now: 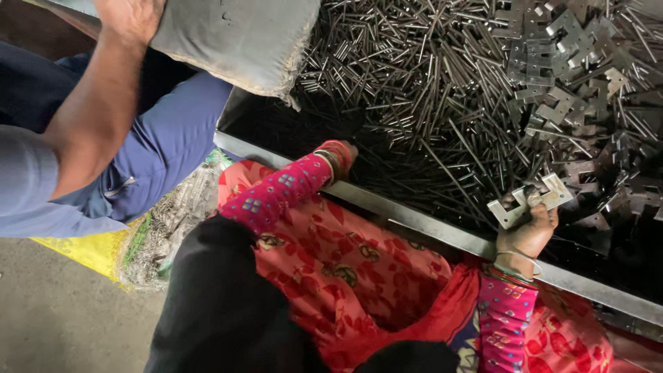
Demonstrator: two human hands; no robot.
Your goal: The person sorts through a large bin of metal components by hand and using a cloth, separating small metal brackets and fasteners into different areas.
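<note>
My right hand [528,231] is shut on a flat notched metal plate [556,191], held just over the near rim of a long metal tray [414,220]. My left hand [343,153] reaches over the same rim into the dark near part of the tray. Only its wrist with red bangles shows; the fingers are hidden. The tray holds a heap of thin metal pins [414,76] in the middle and a pile of similar notched plates [573,62] at the right. Both my sleeves are pink with a pattern.
Another person in blue clothes [166,138] sits at the left, with an arm [97,97] raised to a grey sack [242,34] that rests over the tray's left end. A yellow woven bag [90,252] lies on the concrete floor [62,324].
</note>
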